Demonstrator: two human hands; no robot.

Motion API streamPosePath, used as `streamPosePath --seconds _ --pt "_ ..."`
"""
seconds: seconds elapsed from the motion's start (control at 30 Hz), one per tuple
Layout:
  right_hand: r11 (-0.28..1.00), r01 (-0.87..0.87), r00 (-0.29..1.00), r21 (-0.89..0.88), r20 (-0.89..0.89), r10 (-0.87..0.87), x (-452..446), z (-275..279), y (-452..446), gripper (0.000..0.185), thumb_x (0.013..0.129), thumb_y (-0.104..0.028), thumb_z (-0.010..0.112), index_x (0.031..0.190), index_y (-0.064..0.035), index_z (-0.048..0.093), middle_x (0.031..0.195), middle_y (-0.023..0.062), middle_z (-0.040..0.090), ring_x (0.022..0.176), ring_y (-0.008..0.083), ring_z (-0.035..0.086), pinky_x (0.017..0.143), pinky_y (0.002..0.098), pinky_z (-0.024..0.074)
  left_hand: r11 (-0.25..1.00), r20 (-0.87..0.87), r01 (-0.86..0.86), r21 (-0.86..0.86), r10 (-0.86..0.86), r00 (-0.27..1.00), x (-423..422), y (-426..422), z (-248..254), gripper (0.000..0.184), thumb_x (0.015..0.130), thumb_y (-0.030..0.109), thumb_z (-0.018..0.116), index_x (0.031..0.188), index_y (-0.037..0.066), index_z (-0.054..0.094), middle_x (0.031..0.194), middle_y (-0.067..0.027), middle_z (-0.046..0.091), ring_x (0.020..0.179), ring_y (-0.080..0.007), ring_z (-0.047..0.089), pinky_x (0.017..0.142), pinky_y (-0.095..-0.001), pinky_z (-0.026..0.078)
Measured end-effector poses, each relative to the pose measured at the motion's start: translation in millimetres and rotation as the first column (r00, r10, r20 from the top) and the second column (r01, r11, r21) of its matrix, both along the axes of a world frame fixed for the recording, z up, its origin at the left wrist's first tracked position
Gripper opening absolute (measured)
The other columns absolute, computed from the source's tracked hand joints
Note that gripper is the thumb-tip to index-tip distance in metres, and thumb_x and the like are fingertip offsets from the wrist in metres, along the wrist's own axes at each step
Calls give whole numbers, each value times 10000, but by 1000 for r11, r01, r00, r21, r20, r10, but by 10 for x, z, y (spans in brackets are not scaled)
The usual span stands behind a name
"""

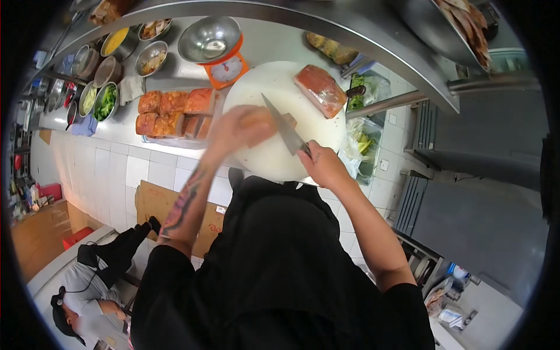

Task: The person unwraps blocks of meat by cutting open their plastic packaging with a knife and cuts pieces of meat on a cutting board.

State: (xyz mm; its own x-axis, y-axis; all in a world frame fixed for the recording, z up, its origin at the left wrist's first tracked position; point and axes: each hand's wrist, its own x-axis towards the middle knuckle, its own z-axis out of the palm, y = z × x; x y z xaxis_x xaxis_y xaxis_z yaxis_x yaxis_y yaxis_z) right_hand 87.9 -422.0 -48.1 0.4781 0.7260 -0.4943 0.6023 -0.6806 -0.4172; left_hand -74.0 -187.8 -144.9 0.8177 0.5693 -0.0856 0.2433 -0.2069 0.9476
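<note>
My right hand (319,162) is wrapped round the handle of a kitchen knife (284,127), its broad blade angled up and left over a round white cutting board (256,81). Smeared by motion, my left hand (233,129) is over the board's left side, left of the blade. A brownish piece of meat (289,120) shows beside the blade, partly hidden; whether my left fingers grip it I cannot tell. At the board's upper right lies a slab of meat (321,90) in clear plastic wrap. Browned roast pork pieces (172,102) lie in rows left of the board.
An orange scale (226,70) with a metal bowl (210,39) stands behind the board. Several bowls of food, one with greens (106,101), are at the left. A metal shelf (350,35) overhangs the counter. Bagged vegetables (364,143) sit right. Another person (93,291) is lower left.
</note>
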Motion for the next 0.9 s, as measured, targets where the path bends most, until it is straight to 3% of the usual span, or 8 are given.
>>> streamPosePath --seconds 0.07,0.17,0.33,0.47,0.57,0.63,0.73,0.9 --pt "982 149 952 112 -286 -112 132 55 -213 394 1093 -368 621 1002 13 577 726 203 684 535 338 680 559 480 547 850 -47 165 500 -163 985 20 273 392 726 869 289 891 1468 -10 610 1214 -223 706 1177 -352 675 995 -438 562" --pt "896 358 892 263 -380 -245 166 19 -582 387 1098 -364 634 991 3 579 625 118 584 409 219 558 455 402 470 659 -307 281 698 -79 948 138 183 596 834 844 360 895 1526 15 561 1225 -252 688 1192 -375 655 1018 -447 550" --pt "804 515 834 299 -393 -388 151 -20 -942 360 1083 -347 656 1015 2 605 641 166 607 480 304 619 507 437 486 658 -487 403 636 -63 871 279 112 545 947 833 354 894 1582 -31 461 1371 -304 624 1258 -422 634 1062 -452 532" --pt "875 321 947 362 -131 -293 -27 -298 -1102 342 1067 -318 661 993 12 611 757 275 669 739 504 675 647 522 501 969 -197 92 227 -47 979 316 446 1290 948 832 293 880 1573 -106 442 1439 -292 633 1358 -355 631 1153 -426 489" --pt "858 331 943 392 -130 -305 -83 -402 -1098 346 1070 -324 655 1002 14 614 766 280 669 751 504 672 657 525 497 842 66 -69 535 40 997 539 1292 1271 673 838 221 850 1400 -59 609 1222 -166 725 1120 -252 711 980 -382 565" --pt "841 433 900 325 -202 -386 -108 -385 -1076 350 1071 -325 655 1009 17 613 774 282 673 760 515 669 664 534 496 876 -165 77 477 3 986 777 1728 1538 446 859 279 808 1216 41 690 977 -121 734 890 -235 711 805 -392 571" --pt "836 456 889 307 -213 -406 -99 -453 -1075 351 1074 -328 647 1021 18 615 792 291 682 782 529 674 682 552 505 757 -263 245 606 -100 960 928 2173 1159 326 888 263 741 1094 21 667 905 -95 736 844 -232 669 799 -397 550" --pt "852 392 920 348 -118 -374 -148 -468 -1077 346 1079 -330 634 1078 15 620 828 307 698 821 543 683 711 572 517 678 -158 175 714 -88 984 978 2244 789 512 893 308 763 1331 62 667 1221 -166 740 1104 -306 719 963 -422 560"
